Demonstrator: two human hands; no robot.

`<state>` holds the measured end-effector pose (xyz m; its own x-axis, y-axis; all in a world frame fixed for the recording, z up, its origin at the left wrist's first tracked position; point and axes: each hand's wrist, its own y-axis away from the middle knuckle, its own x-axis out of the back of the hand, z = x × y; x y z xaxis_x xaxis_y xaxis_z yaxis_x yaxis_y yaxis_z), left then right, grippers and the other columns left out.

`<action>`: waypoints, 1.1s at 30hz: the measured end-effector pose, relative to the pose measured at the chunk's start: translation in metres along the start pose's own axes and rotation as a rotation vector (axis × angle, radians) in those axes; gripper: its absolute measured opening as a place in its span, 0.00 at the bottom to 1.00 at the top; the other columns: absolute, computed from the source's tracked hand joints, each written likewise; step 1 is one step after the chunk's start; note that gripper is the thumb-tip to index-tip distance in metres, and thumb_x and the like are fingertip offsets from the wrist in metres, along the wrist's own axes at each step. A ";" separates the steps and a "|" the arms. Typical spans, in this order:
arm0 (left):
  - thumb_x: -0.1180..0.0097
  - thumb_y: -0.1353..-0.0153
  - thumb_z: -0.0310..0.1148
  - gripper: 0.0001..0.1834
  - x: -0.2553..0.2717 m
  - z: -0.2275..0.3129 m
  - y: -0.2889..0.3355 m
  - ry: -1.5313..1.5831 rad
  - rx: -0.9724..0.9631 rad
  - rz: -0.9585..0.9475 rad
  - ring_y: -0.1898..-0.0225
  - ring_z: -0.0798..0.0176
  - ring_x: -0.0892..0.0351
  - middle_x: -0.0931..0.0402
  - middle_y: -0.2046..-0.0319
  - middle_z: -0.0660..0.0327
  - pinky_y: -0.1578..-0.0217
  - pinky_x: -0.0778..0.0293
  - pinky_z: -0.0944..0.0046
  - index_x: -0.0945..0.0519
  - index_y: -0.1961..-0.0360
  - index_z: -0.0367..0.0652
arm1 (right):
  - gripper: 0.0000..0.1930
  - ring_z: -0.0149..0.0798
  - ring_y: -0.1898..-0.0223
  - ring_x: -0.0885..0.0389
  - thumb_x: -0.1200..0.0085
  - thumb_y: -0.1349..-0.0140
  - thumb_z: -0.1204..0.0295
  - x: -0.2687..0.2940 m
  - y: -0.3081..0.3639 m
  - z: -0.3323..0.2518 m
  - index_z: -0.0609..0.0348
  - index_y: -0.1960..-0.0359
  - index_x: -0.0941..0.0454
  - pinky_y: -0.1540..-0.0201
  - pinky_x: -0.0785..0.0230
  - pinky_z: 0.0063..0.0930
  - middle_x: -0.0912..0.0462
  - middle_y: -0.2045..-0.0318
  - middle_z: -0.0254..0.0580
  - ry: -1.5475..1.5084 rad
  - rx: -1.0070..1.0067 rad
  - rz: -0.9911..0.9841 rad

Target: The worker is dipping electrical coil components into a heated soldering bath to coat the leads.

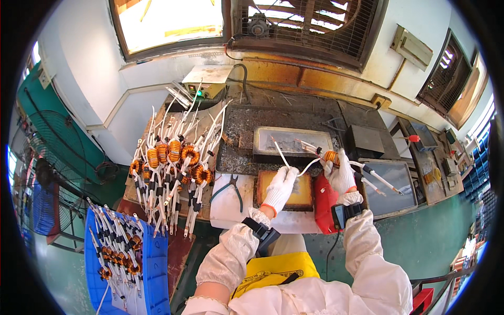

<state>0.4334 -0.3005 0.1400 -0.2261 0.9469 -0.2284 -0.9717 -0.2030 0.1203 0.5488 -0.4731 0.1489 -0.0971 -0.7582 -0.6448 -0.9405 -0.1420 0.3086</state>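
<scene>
My right hand [341, 176], in a white glove, is closed around a toroidal coil [331, 156] wound in copper wire. White leads with black sleeves stick out of the coil on both sides. My left hand [281, 188], also gloved, pinches one white wire lead [279, 152] whose bare end points up and away. Just beyond the lead lies a rectangular metal pot [256, 142] with a silvery, molten-looking surface. Beneath my left hand is a shallow tray [260, 191] with a yellowish, brown-edged inside. A red container [324, 210] stands below my right wrist.
Many similar coils [190, 155] are heaped on the bench to the left, near dark-handled pliers [231, 191]. More coils fill a blue crate [156, 262] at lower left. A control box [206, 86] sits behind. Right of my hand lies a grey-surfaced tray [391, 186].
</scene>
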 end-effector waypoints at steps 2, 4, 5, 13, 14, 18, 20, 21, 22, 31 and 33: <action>0.57 0.35 0.44 0.16 0.000 -0.002 -0.002 0.042 0.016 -0.006 0.70 0.73 0.28 0.29 0.72 0.64 0.70 0.24 0.69 0.27 0.62 0.41 | 0.18 0.33 0.77 0.24 0.49 0.40 0.55 0.006 -0.007 0.001 0.59 0.62 0.28 0.81 0.29 0.15 0.22 0.69 0.48 -0.023 -0.049 -0.018; 0.57 0.35 0.43 0.16 0.000 -0.003 -0.004 0.011 -0.023 0.002 0.71 0.72 0.28 0.29 0.72 0.64 0.70 0.24 0.70 0.27 0.62 0.41 | 0.17 0.33 0.77 0.24 0.49 0.39 0.55 0.010 -0.012 0.001 0.54 0.60 0.29 0.80 0.29 0.16 0.22 0.69 0.47 -0.045 -0.097 -0.035; 0.57 0.35 0.43 0.16 0.000 -0.003 -0.004 0.012 -0.026 0.002 0.71 0.72 0.28 0.29 0.72 0.64 0.70 0.24 0.70 0.27 0.62 0.41 | 0.17 0.33 0.77 0.24 0.49 0.39 0.55 0.011 -0.013 0.001 0.55 0.60 0.29 0.80 0.28 0.16 0.22 0.69 0.48 -0.055 -0.107 -0.036; 0.57 0.35 0.45 0.17 0.001 0.006 -0.003 -0.020 -0.015 0.025 0.71 0.71 0.27 0.28 0.72 0.63 0.69 0.25 0.69 0.27 0.61 0.41 | 0.17 0.37 0.74 0.23 0.49 0.40 0.55 0.015 -0.020 0.007 0.53 0.59 0.30 0.80 0.28 0.17 0.22 0.67 0.48 -0.104 -0.139 -0.060; 0.57 0.35 0.45 0.17 0.001 0.007 -0.002 -0.020 -0.018 0.025 0.71 0.71 0.27 0.28 0.72 0.63 0.69 0.25 0.69 0.27 0.61 0.41 | 0.16 0.38 0.73 0.23 0.49 0.40 0.55 0.014 -0.020 0.007 0.52 0.59 0.30 0.80 0.28 0.17 0.23 0.67 0.47 -0.097 -0.138 -0.044; 0.56 0.36 0.45 0.17 0.003 0.007 -0.005 -0.081 -0.012 0.064 0.70 0.71 0.27 0.27 0.71 0.63 0.69 0.25 0.69 0.26 0.61 0.41 | 0.16 0.41 0.72 0.23 0.48 0.40 0.55 0.015 -0.022 0.011 0.51 0.58 0.31 0.80 0.28 0.17 0.23 0.68 0.46 -0.074 -0.109 -0.041; 0.56 0.36 0.45 0.17 0.008 -0.003 -0.011 -0.021 0.009 0.053 0.70 0.71 0.27 0.26 0.70 0.62 0.69 0.25 0.69 0.26 0.61 0.42 | 0.15 0.40 0.72 0.23 0.49 0.40 0.55 0.011 -0.021 0.013 0.50 0.59 0.31 0.80 0.28 0.17 0.23 0.68 0.45 -0.052 -0.103 -0.044; 0.55 0.36 0.45 0.17 0.009 0.000 -0.011 -0.104 -0.024 0.091 0.70 0.71 0.27 0.26 0.71 0.63 0.70 0.25 0.68 0.26 0.62 0.42 | 0.15 0.39 0.73 0.23 0.49 0.40 0.56 0.011 -0.019 0.012 0.50 0.59 0.31 0.80 0.28 0.17 0.23 0.68 0.45 -0.030 -0.093 -0.040; 0.55 0.36 0.45 0.17 0.009 0.001 -0.011 -0.188 -0.057 0.129 0.70 0.71 0.26 0.25 0.71 0.63 0.70 0.25 0.68 0.25 0.62 0.42 | 0.15 0.39 0.73 0.23 0.49 0.40 0.56 0.012 -0.019 0.013 0.50 0.59 0.31 0.80 0.28 0.17 0.23 0.68 0.45 -0.030 -0.092 -0.038; 0.53 0.37 0.45 0.15 0.028 -0.018 -0.039 0.392 0.133 0.112 0.78 0.69 0.27 0.25 0.74 0.63 0.77 0.26 0.67 0.25 0.64 0.44 | 0.12 0.31 0.81 0.27 0.49 0.39 0.56 -0.009 -0.001 0.018 0.48 0.64 0.32 0.83 0.35 0.18 0.24 0.73 0.39 0.164 0.061 0.021; 0.53 0.37 0.44 0.14 0.033 -0.019 -0.042 0.416 0.144 0.116 0.78 0.69 0.26 0.26 0.75 0.64 0.78 0.27 0.67 0.25 0.64 0.44 | 0.12 0.29 0.83 0.29 0.48 0.40 0.56 -0.017 0.009 0.018 0.48 0.66 0.32 0.82 0.35 0.19 0.25 0.75 0.36 0.208 0.066 -0.007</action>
<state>0.4654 -0.2660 0.1089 -0.3690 0.7334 -0.5709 -0.9259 -0.2371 0.2940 0.5364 -0.4502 0.1504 -0.0281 -0.8735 -0.4859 -0.9609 -0.1103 0.2538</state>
